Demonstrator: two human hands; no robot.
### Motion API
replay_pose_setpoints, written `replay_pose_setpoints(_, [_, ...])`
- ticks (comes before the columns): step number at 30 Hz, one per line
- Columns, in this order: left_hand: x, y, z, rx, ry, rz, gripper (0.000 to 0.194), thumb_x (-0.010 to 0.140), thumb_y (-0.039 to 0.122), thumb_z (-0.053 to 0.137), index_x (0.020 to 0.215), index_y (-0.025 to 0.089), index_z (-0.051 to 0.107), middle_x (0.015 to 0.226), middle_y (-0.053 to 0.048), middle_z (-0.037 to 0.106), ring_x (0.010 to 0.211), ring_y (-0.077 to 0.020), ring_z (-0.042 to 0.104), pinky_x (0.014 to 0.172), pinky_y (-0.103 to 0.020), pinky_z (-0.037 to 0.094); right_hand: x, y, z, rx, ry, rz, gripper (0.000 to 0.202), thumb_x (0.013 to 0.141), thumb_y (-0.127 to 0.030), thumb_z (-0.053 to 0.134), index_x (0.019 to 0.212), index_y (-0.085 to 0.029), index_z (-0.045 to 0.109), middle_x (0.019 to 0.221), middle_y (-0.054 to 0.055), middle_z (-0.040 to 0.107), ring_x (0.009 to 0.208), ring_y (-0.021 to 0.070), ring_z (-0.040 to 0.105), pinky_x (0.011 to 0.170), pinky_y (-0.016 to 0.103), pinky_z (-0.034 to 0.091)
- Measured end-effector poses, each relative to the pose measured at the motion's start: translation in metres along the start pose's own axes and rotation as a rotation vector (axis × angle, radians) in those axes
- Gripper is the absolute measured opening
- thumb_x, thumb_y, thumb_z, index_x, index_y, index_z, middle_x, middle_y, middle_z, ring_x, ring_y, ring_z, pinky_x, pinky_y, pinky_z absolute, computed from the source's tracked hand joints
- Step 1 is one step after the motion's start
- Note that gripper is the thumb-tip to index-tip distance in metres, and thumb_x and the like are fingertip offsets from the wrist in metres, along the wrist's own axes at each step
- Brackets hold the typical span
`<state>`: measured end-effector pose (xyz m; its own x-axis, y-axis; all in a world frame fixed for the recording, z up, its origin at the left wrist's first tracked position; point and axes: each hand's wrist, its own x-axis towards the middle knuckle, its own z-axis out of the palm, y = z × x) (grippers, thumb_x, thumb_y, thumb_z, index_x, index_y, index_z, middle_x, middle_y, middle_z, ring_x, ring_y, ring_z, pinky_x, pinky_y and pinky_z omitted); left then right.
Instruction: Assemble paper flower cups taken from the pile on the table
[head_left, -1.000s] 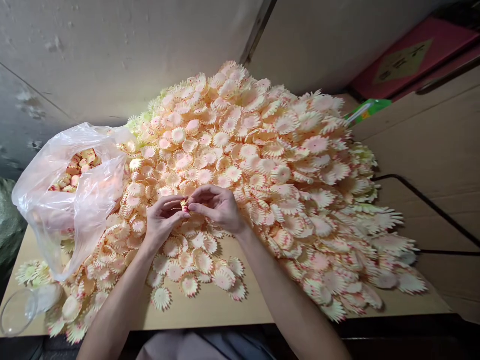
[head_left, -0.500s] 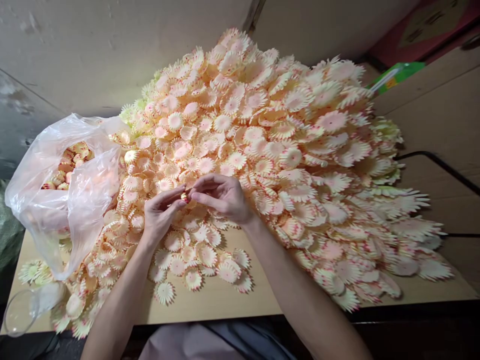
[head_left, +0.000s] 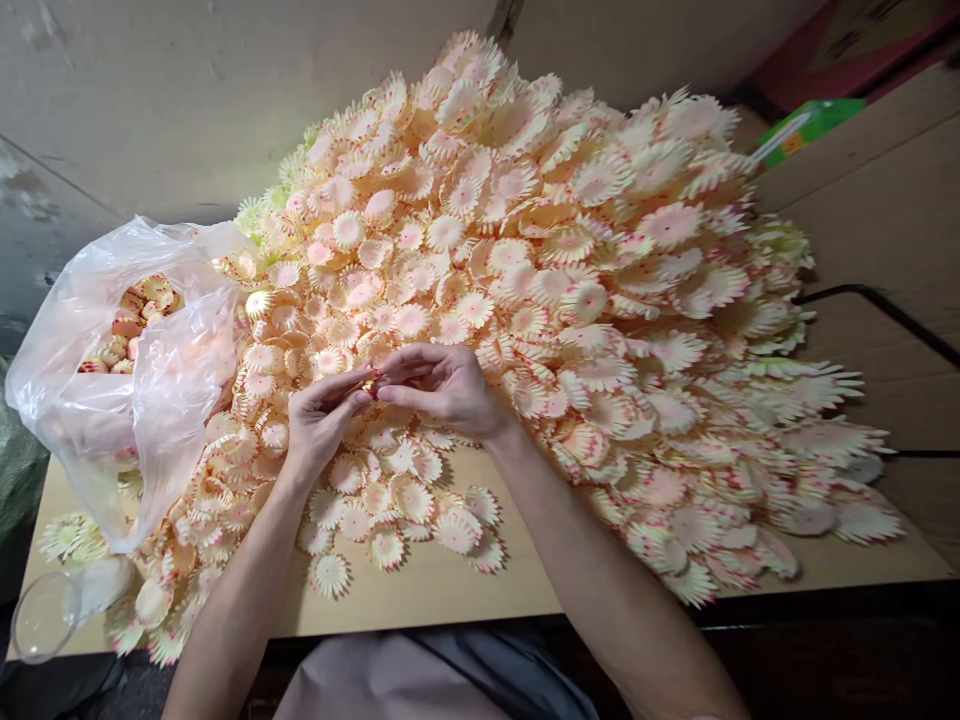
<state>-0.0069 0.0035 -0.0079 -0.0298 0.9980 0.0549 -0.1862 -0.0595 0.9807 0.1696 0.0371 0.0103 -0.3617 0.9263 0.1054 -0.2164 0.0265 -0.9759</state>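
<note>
Between my two hands is a small rolled flower bud (head_left: 370, 384), yellowish with red edges. My left hand (head_left: 321, 418) pinches it from the left between thumb and fingers. From the right, my right hand (head_left: 444, 392) meets it with thumb and fingertips closed on its side; the fingers partly cover it. Below and behind both hands lies a large heap of cream-pink artificial flower petals (head_left: 517, 260), round pieces with fringed, red-tipped edges. A few loose petals (head_left: 390, 545) lie on the table in front of my wrists.
A thin white plastic bag (head_left: 64, 330) stands open at the left, with rolled buds (head_left: 150, 300) inside. A clear plastic cup (head_left: 46, 618) lies at the table's (head_left: 420, 605) front left corner. A green packet (head_left: 814, 130) and brown cardboard (head_left: 885, 230) are at the right.
Both hands stay nearly in place, with the fingers shifting slightly around the bud. The bud appears turned, showing more red. The whole view has shifted a little.
</note>
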Motion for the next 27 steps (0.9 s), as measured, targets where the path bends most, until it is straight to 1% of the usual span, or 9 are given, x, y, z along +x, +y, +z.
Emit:
replay_pose_setpoints(2, [0.0007, 0.0001, -0.0001, -0.014, -0.003, 0.01, 0.03, 0.07, 0.03, 0.083, 0.096, 0.021, 0.072, 0.101, -0.006, 0.078, 0.092, -0.0217, 0.075, 0.079, -0.031, 0.062, 0.0001, 0.0001, -0.0001, 0.001, 0.01, -0.003, 0.026, 0.066, -0.027, 0.087, 0.086, -0.019, 0.073, 0.082, 0.003, 0.077, 0.075, 0.0165, 0.074, 0.073, 0.029, 0.063])
replay_pose_setpoints(5, [0.0017, -0.0003, -0.0005, -0.025, 0.0, 0.029, 0.034, 0.067, 0.029, 0.085, 0.093, 0.022, 0.064, 0.093, -0.003, 0.077, 0.099, -0.0233, 0.074, 0.082, -0.03, 0.061, 0.0, -0.0006, -0.0006, -0.003, 0.013, -0.006, 0.026, 0.067, -0.029, 0.086, 0.087, -0.019, 0.073, 0.083, 0.003, 0.077, 0.076, 0.0169, 0.074, 0.072, 0.029, 0.063])
replay_pose_setpoints(7, [0.0021, -0.0009, -0.0004, -0.02, -0.004, 0.041, 0.036, 0.066, 0.029, 0.086, 0.091, 0.021, 0.06, 0.09, -0.002, 0.076, 0.101, -0.0234, 0.073, 0.082, -0.029, 0.06, 0.0, -0.0009, -0.001, -0.012, 0.004, -0.009, 0.027, 0.068, -0.032, 0.085, 0.088, -0.019, 0.073, 0.085, 0.004, 0.077, 0.076, 0.0171, 0.074, 0.072, 0.03, 0.064])
replay_pose_setpoints(10, [0.0023, -0.0006, 0.0007, -0.027, -0.022, 0.052, 0.038, 0.066, 0.029, 0.086, 0.09, 0.021, 0.057, 0.089, -0.002, 0.076, 0.101, -0.0231, 0.073, 0.082, -0.027, 0.06, 0.0002, -0.0001, -0.001, -0.022, 0.008, -0.014, 0.029, 0.067, -0.033, 0.086, 0.089, -0.018, 0.072, 0.085, 0.004, 0.077, 0.076, 0.0169, 0.074, 0.073, 0.03, 0.064])
replay_pose_setpoints(17, [0.0012, 0.0054, 0.0047, -0.055, -0.037, -0.008, 0.045, 0.068, 0.03, 0.085, 0.095, 0.024, 0.05, 0.089, -0.003, 0.077, 0.101, -0.0233, 0.073, 0.086, -0.035, 0.06, 0.0009, 0.0004, 0.0006, -0.018, 0.033, -0.023, 0.025, 0.067, -0.029, 0.085, 0.085, -0.018, 0.071, 0.081, 0.003, 0.076, 0.072, 0.0154, 0.073, 0.07, 0.028, 0.063])
replay_pose_setpoints(19, [0.0007, 0.0065, 0.0047, -0.049, -0.036, 0.003, 0.041, 0.068, 0.03, 0.084, 0.09, 0.023, 0.05, 0.094, -0.004, 0.077, 0.107, -0.0245, 0.071, 0.087, -0.035, 0.06, 0.001, -0.0016, 0.0013, -0.022, 0.053, -0.022, 0.026, 0.065, -0.029, 0.086, 0.082, -0.018, 0.071, 0.079, 0.003, 0.076, 0.07, 0.0152, 0.072, 0.067, 0.028, 0.063])
replay_pose_setpoints(22, [-0.0004, 0.0074, 0.0044, 0.001, -0.039, 0.015, 0.03, 0.071, 0.032, 0.082, 0.08, 0.02, 0.056, 0.101, -0.008, 0.076, 0.117, -0.0267, 0.066, 0.089, -0.034, 0.058, 0.001, -0.0036, 0.0017, -0.029, 0.071, -0.03, 0.026, 0.063, -0.028, 0.087, 0.08, -0.018, 0.07, 0.077, 0.002, 0.075, 0.068, 0.0146, 0.071, 0.065, 0.026, 0.062])
replay_pose_setpoints(24, [-0.0009, 0.0072, 0.0041, 0.026, -0.05, 0.019, 0.023, 0.073, 0.032, 0.08, 0.077, 0.019, 0.061, 0.101, -0.009, 0.076, 0.118, -0.027, 0.065, 0.09, -0.034, 0.057, 0.0011, -0.0033, 0.0014, -0.023, 0.076, -0.038, 0.025, 0.063, -0.028, 0.086, 0.079, -0.018, 0.07, 0.076, 0.002, 0.075, 0.068, 0.0144, 0.071, 0.064, 0.026, 0.062])
replay_pose_setpoints(27, [-0.001, 0.0052, 0.0029, 0.032, -0.057, 0.007, 0.018, 0.078, 0.033, 0.076, 0.078, 0.018, 0.068, 0.104, -0.01, 0.076, 0.118, -0.0272, 0.065, 0.088, -0.033, 0.057, 0.0014, -0.0011, 0.0006, -0.012, 0.085, -0.046, 0.025, 0.063, -0.028, 0.086, 0.078, -0.018, 0.069, 0.075, 0.002, 0.075, 0.068, 0.0144, 0.071, 0.064, 0.026, 0.061])
